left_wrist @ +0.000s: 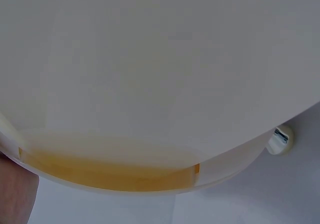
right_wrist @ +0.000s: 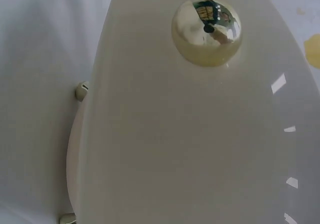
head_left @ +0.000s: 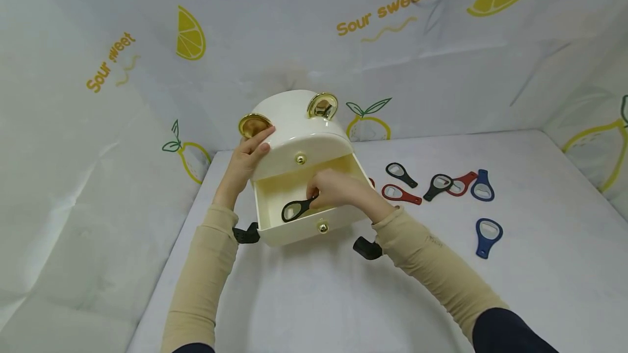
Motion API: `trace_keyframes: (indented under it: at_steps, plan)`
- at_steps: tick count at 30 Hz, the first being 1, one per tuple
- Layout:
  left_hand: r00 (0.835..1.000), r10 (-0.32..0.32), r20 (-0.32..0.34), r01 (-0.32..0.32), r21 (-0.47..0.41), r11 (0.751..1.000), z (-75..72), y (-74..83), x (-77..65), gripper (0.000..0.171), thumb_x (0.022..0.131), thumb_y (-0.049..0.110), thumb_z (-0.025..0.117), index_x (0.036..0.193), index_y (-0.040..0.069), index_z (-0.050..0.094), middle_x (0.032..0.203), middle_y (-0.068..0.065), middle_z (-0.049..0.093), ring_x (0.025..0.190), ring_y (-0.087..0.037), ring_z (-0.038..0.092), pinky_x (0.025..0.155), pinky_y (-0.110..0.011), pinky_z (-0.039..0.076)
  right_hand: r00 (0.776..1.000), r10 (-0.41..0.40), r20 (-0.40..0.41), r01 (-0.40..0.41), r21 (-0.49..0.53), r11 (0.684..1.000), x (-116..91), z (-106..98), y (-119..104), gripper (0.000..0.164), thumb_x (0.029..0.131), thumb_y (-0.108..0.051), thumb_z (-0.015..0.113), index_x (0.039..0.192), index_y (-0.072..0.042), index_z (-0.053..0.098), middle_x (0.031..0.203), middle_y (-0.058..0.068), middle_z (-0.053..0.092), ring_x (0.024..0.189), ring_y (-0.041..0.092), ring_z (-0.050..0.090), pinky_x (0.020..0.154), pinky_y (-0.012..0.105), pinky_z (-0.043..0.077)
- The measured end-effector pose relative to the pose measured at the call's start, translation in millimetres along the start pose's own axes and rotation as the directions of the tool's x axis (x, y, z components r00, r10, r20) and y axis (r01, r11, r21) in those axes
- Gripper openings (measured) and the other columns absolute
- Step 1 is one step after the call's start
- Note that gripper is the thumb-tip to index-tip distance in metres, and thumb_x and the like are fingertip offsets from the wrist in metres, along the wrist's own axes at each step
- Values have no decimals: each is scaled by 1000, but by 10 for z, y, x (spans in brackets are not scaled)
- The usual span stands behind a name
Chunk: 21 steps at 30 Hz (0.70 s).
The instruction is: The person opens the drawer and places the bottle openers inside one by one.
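A white rounded storage box (head_left: 287, 103) with gold ears stands tilted on the table, its lower drawer (head_left: 279, 237) pulled out. My left hand (head_left: 243, 165) rests on the box's upper left side by the left gold ear (head_left: 254, 124), fingers extended along the shell. Inside the drawer, my right hand (head_left: 333, 188) pinches a black bottle opener (head_left: 293, 211) by its handle end, the ring head pointing left. The right wrist view is filled by the white drawer front (right_wrist: 185, 134) and its gold knob (right_wrist: 206, 31). White shell (left_wrist: 150, 74) fills most of the left wrist view.
Right of the box lie several bottle openers: a black one (head_left: 401, 174), a red one (head_left: 401, 194), a blue one (head_left: 483, 185) and a nearer blue one (head_left: 489, 237). Another black opener (head_left: 438, 186) overlaps a red one (head_left: 462, 184). A lemon-print cloth (head_left: 294, 26) hangs behind.
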<state>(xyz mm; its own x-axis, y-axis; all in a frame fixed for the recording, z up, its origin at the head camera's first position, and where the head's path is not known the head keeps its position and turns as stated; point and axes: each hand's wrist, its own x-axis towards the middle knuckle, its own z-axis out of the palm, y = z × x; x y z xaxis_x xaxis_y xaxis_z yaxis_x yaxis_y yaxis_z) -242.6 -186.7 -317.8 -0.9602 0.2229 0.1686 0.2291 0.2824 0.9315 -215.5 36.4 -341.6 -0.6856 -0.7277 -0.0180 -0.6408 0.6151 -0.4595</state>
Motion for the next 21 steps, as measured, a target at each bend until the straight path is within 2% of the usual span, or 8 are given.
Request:
trace_keyframes:
  at_steps: [3, 10, 14, 21]
  plan:
    - [1000, 9, 1, -9, 2, 1000, 0, -3, 1, 47, 93, 28, 52, 135, 10, 47, 147, -13, 30, 129, -20, 23, 99, -31, 27, 1000, 20, 13, -20, 7, 1000, 38, 21, -15, 8, 73, -13, 71, 81, -11, 72, 79, -2, 68, 75, 9, 56, 72, 24, 46]
    - [1000, 21, -2, -21, -7, 1000, -46, -222, 112, 44, 93, 28, 54, 135, 15, 49, 147, -9, 33, 131, -18, 22, 104, -37, 25, 999, 32, 29, -32, 2, 999, 69, 47, -11, 21, 72, -7, 68, 93, -7, 71, 89, 4, 69, 85, 16, 61, 79, 28, 48]
    - [999, 34, -7, -34, -20, 999, -45, -252, 123, 45, 92, 30, 55, 134, 17, 50, 147, -5, 34, 132, -16, 21, 104, -36, 25, 997, 47, 61, -49, 22, 999, 79, 59, -14, 27, 74, -5, 65, 101, -8, 70, 92, 5, 69, 87, 17, 61, 79, 29, 48]
    - [999, 35, -14, -35, -16, 999, -48, -262, 125, 45, 92, 33, 55, 134, 18, 51, 144, -7, 33, 126, -16, 25, 97, -30, 29, 995, 65, 80, -68, 32, 997, 83, 71, -11, 27, 79, -10, 67, 106, -9, 67, 93, 4, 67, 86, 16, 60, 78, 28, 48]
